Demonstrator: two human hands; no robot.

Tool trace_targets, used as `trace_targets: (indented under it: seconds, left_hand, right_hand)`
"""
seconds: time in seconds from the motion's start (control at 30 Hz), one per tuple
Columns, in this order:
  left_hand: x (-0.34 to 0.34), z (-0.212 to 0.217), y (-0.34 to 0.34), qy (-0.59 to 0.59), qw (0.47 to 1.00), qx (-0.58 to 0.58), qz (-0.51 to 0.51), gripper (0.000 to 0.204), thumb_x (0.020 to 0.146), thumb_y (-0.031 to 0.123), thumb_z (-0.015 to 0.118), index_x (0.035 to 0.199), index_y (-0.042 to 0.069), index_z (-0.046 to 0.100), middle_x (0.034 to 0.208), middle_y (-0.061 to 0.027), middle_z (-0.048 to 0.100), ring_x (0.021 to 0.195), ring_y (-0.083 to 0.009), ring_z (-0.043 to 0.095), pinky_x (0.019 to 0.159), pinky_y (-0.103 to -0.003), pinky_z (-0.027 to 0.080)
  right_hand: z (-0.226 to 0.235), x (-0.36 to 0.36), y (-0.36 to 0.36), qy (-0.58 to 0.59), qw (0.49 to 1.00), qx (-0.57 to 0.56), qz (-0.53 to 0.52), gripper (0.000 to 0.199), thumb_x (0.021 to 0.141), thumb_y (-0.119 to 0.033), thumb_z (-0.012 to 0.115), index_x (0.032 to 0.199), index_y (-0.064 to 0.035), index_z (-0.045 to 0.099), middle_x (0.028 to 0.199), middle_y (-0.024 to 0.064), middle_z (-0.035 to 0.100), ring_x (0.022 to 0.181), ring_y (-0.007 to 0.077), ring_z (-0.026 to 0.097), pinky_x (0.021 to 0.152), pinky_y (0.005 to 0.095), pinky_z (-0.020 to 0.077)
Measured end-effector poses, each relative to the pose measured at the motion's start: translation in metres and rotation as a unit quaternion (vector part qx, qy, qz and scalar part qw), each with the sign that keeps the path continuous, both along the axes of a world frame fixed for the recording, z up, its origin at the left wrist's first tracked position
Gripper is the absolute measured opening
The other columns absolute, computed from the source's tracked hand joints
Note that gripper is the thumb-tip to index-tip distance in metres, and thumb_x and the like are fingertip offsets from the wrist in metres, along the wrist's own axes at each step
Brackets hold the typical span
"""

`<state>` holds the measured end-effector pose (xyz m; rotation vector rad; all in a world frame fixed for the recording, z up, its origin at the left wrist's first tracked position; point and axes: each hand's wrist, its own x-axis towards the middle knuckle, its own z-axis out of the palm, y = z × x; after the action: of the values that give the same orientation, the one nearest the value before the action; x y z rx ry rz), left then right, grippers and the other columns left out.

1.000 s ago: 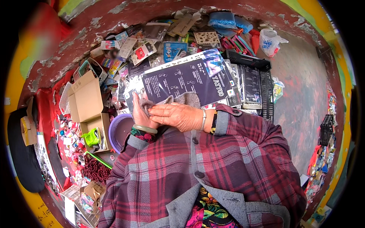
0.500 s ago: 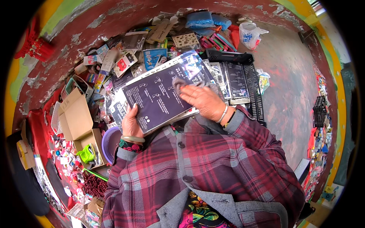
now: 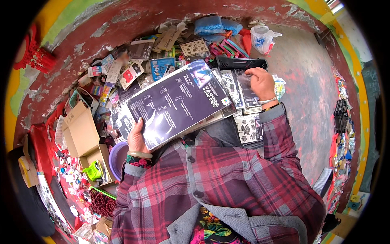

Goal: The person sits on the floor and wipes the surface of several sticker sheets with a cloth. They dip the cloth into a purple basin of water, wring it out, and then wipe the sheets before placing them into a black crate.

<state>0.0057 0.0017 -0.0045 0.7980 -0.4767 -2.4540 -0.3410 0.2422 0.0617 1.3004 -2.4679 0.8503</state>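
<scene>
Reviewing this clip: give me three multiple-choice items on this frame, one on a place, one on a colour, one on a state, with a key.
1. Where is the open cardboard box?
A. to the person's left
B. to the person's right
C. on the lap

2. What colour is the bowl by the left wrist?
A. purple
B. white
C. orange

3. What is the left hand doing?
A. hanging empty
B. holding the dark plastic-wrapped sheet pack
C. resting on the floor

Key: 1 A, it lies left of the lap; 2 A, its rim is purple; 3 B, the fingers grip the pack's lower edge.
</scene>
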Motion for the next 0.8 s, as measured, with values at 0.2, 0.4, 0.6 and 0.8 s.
trace_targets:
  seconds: [0.2, 0.4, 0.6, 0.8]
  left_hand:
    - [0.008, -0.013, -0.013, -0.006, 1.000, 0.013, 0.016, 0.027, 0.093, 0.009, 0.051, 0.119, 0.002, 0.052, 0.111, -0.0105, 0.061, 0.100, -0.0235, 0.062, 0.090, -0.039, 0.051]
    - [0.013, -0.015, -0.016, 0.004, 1.000, 0.000, -0.007, 0.027, 0.092, 0.013, 0.053, 0.117, 0.001, 0.055, 0.109, -0.0123, 0.064, 0.096, -0.0243, 0.064, 0.087, -0.039, 0.052]
    - [0.008, -0.007, -0.015, 0.018, 0.998, 0.030, -0.049, 0.031, 0.092, 0.013, 0.051, 0.119, -0.002, 0.053, 0.111, -0.0176, 0.063, 0.096, -0.0298, 0.065, 0.088, -0.043, 0.052]
    - [0.004, 0.009, -0.011, 0.048, 0.997, 0.019, -0.062, 0.046, 0.095, 0.029, 0.048, 0.129, -0.001, 0.046, 0.121, -0.0188, 0.057, 0.108, -0.0300, 0.058, 0.094, -0.046, 0.047]
  right_hand:
    - [0.043, 0.040, -0.010, -0.152, 0.986, -0.041, 0.062, 0.023, 0.076, -0.008, 0.049, 0.088, -0.0023, 0.068, 0.064, 0.0172, 0.062, 0.051, 0.0202, 0.059, 0.052, 0.0297, 0.0447]
    - [0.065, 0.057, -0.012, -0.189, 0.977, 0.051, 0.089, 0.043, 0.076, -0.020, 0.067, 0.118, -0.0115, 0.061, 0.091, 0.0116, 0.067, 0.067, 0.0196, 0.064, 0.059, 0.0285, 0.0478]
    - [0.063, 0.077, -0.020, 0.100, 0.971, 0.095, 0.195, 0.064, 0.074, -0.013, 0.066, 0.134, -0.0260, 0.048, 0.082, 0.0030, 0.057, 0.062, 0.0227, 0.060, 0.057, 0.0329, 0.0491]
    - [0.075, 0.081, -0.024, 0.116, 0.969, 0.052, 0.211, 0.032, 0.073, -0.011, 0.064, 0.103, -0.0167, 0.068, 0.085, 0.0029, 0.059, 0.067, 0.0232, 0.061, 0.059, 0.0327, 0.0482]
